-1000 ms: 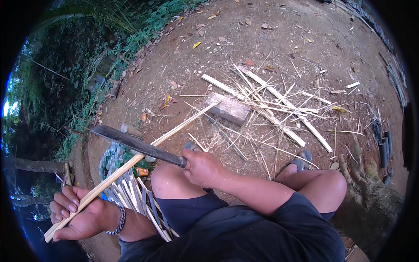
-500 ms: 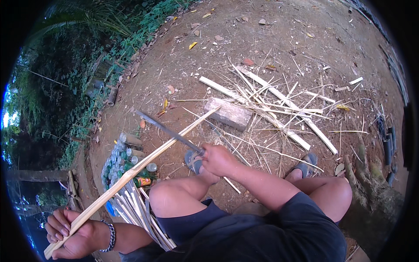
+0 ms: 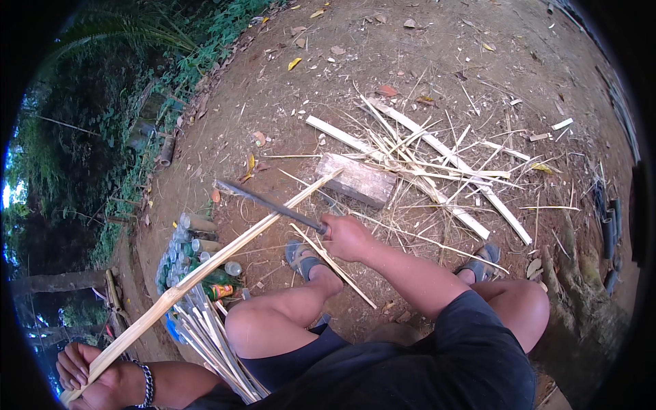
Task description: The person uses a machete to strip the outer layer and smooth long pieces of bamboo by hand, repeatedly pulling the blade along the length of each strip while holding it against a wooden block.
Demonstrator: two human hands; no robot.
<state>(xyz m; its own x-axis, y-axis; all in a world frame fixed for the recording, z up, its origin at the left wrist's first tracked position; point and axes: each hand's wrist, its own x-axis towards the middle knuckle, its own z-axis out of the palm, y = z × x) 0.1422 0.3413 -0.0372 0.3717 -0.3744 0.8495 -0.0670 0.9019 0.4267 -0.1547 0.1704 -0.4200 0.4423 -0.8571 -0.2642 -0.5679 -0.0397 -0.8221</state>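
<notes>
My left hand (image 3: 92, 377), at the lower left, is closed around the near end of a long pale bamboo strip (image 3: 225, 253). The strip slants up to the right, its far tip at a wooden block (image 3: 355, 180) on the ground. My right hand (image 3: 347, 238) grips a long, dark-bladed knife (image 3: 270, 203) by its handle. Its blade points left and crosses the strip near the strip's far part; whether it touches is hard to tell. Below the blade, a thinner pale sliver (image 3: 335, 266) lies on the ground beside my left foot.
Past the block, split strips and shavings (image 3: 437, 164) are heaped on the dirt. Bottles and jars (image 3: 195, 249) cluster at the left, beside a bundle of strips (image 3: 212, 335) near my left knee. Tree roots (image 3: 577, 273) rise at the right; dark pipes (image 3: 608, 236) lie beyond.
My left hand has shifted down and left with the strip. My right hand has moved slightly right and up, and the knife lies a little flatter. More of the sliver by my foot shows.
</notes>
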